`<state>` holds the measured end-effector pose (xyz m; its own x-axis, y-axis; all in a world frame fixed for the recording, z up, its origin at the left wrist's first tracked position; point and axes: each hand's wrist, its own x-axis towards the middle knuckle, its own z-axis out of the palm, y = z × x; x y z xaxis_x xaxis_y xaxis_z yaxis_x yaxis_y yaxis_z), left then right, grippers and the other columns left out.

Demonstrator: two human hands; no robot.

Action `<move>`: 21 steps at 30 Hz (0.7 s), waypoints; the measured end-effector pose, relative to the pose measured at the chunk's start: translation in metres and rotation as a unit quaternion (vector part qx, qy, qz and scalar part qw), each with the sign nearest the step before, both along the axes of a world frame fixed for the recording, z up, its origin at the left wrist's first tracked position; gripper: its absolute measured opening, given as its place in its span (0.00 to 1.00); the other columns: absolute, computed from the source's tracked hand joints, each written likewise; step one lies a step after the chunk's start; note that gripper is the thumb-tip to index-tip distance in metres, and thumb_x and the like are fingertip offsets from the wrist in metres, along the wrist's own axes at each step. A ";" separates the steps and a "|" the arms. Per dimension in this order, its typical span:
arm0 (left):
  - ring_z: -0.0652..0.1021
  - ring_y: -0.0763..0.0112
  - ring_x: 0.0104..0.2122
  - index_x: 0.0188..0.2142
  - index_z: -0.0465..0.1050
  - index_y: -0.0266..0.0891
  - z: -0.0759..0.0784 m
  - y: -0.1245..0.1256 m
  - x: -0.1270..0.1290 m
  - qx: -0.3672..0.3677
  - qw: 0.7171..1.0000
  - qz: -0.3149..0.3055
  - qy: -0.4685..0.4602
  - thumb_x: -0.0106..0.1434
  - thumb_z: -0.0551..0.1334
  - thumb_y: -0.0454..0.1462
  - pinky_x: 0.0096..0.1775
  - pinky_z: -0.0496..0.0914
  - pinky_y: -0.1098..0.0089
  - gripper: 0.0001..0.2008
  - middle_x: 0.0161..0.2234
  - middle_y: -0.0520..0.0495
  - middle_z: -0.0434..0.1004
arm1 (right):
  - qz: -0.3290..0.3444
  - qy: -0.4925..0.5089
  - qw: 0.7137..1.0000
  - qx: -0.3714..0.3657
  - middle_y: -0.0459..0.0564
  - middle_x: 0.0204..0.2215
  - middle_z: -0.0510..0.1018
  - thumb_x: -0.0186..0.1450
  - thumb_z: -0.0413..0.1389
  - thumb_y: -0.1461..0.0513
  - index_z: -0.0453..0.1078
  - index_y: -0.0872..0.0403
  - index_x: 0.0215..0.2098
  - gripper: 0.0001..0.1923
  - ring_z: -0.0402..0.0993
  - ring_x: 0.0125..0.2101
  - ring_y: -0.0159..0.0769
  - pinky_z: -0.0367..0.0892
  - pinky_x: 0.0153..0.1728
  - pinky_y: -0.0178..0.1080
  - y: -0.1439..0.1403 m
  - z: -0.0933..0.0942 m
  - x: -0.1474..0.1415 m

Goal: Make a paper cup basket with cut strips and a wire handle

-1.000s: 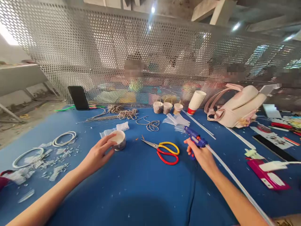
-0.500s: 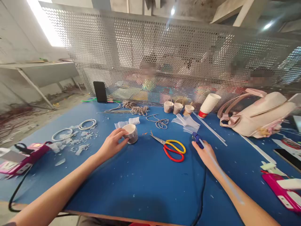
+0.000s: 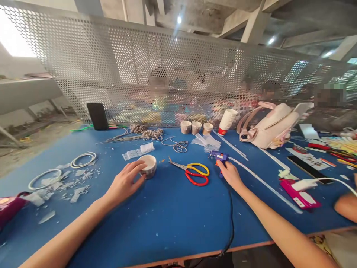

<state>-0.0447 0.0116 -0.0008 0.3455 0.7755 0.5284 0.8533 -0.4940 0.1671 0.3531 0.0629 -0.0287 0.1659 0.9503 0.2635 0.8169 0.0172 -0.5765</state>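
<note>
My left hand [image 3: 128, 178] is curled against the side of a small white cup [image 3: 148, 166] wrapped in something greyish, its fingers at the rim and its thumb lower down. The cup stands upright on the table. On the right, my right hand [image 3: 230, 174] grips the handle of a blue hot glue gun [image 3: 219, 155], nozzle toward the left. A long translucent glue stick [image 3: 264, 184] trails from its back. Between the hands lie scissors [image 3: 192, 172] with one yellow and one red handle, blades partly apart. Behind the cup is a pleated whitish strip [image 3: 138, 151].
Farther back are several wrapped cups [image 3: 196, 128], stacked paper cups [image 3: 228, 121], cord bundles [image 3: 150, 134] and a pink backpack [image 3: 275, 126]. White rings [image 3: 83, 160] and scraps lie left. A black cable [image 3: 232, 219] runs off the front edge. Another person's arm [image 3: 346, 206] shows at far right.
The view has turned right, so things sit farther left. My right hand has turned the glue gun; its nozzle now points left and the stick extends rightward. My left hand stays at the cup.
</note>
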 end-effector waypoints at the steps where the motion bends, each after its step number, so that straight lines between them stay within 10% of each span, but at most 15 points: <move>1: 0.76 0.58 0.46 0.45 0.69 0.41 0.000 0.000 0.000 -0.001 1.000 -0.001 -0.001 0.64 0.52 0.41 0.47 0.71 0.60 0.14 0.47 0.40 0.76 | 0.000 -0.013 1.000 0.000 0.50 0.23 0.76 0.63 0.41 0.46 0.69 0.52 0.25 0.24 0.74 0.30 0.41 0.64 0.31 0.38 0.001 -0.001 0.000; 14: 0.75 0.58 0.49 0.48 0.64 0.45 0.008 -0.009 0.011 -0.040 0.998 0.029 -0.032 0.63 0.52 0.39 0.42 0.74 0.63 0.14 0.57 0.42 0.66 | 0.011 -0.105 0.994 0.031 0.55 0.31 0.78 0.63 0.45 0.48 0.69 0.52 0.30 0.20 0.74 0.37 0.46 0.63 0.36 0.41 -0.002 -0.002 -0.007; 21: 0.71 0.54 0.53 0.50 0.65 0.43 0.010 -0.007 0.005 -0.062 0.994 0.028 -0.083 0.60 0.52 0.35 0.31 0.75 0.69 0.17 0.61 0.39 0.59 | 0.076 -0.113 0.986 0.100 0.51 0.26 0.74 0.65 0.45 0.51 0.67 0.51 0.28 0.17 0.72 0.30 0.41 0.64 0.35 0.42 -0.066 0.016 -0.010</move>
